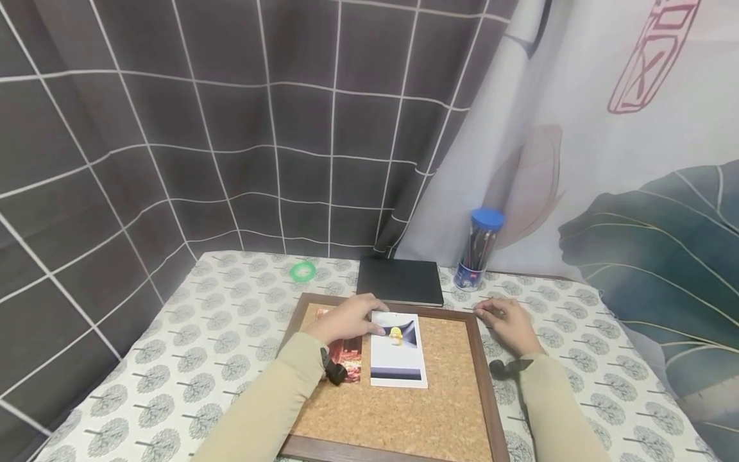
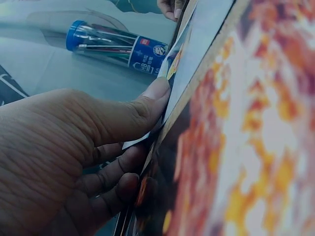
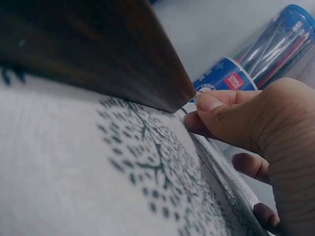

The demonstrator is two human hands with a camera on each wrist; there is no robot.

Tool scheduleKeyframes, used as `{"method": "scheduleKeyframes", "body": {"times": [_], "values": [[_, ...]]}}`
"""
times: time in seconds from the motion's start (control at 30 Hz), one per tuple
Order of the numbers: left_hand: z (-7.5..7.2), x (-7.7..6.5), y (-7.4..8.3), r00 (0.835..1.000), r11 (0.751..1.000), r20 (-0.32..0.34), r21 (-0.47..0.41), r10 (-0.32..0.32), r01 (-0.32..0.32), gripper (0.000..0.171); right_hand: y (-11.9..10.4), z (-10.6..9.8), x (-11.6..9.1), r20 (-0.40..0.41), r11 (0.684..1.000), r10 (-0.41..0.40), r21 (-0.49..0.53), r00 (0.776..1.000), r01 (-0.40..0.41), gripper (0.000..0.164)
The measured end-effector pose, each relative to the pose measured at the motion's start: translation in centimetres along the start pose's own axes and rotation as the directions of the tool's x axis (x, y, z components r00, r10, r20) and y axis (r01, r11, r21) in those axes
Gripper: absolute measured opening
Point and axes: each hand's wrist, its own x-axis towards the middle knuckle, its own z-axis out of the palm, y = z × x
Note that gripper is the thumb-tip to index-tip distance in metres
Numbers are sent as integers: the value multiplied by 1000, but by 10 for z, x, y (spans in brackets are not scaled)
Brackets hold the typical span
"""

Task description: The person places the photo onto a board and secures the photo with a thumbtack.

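A framed cork board (image 1: 444,410) with a dark wooden border lies on the table. My left hand (image 1: 346,319) reaches over its upper part and pinches the upper left edge of a white-bordered photo print (image 1: 398,356), thumb on top. In the left wrist view, that photo print (image 2: 189,64) bends up slightly by the thumb. A reddish-orange photo (image 1: 352,359) lies left of it, partly under my left wrist. My right hand (image 1: 510,325) is at the board's upper right corner, thumb and index tips close together. Whether a small pale spot there is a nail or something held is unclear.
Behind the board lies a black notebook (image 1: 399,281). A clear, blue-lidded tub of pencils (image 1: 479,249) stands at the back right. A green tape ring (image 1: 303,271) lies at the back left. Dark checked curtain (image 1: 300,128) borders the table, which has a tree-print cloth (image 1: 190,359).
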Motion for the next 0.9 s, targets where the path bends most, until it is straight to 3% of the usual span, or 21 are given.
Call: {"method": "scheduleKeyframes", "body": {"times": [0.53, 0.9], "values": [[-3, 1, 0, 1000, 999, 25, -41, -1, 2, 48, -5, -3, 0, 25, 998, 33, 48, 999, -34, 26], [2, -1, 0, 1000, 999, 28, -39, -4, 5, 47, -9, -3, 2, -6, 991, 50, 124, 999, -49, 27]]}}
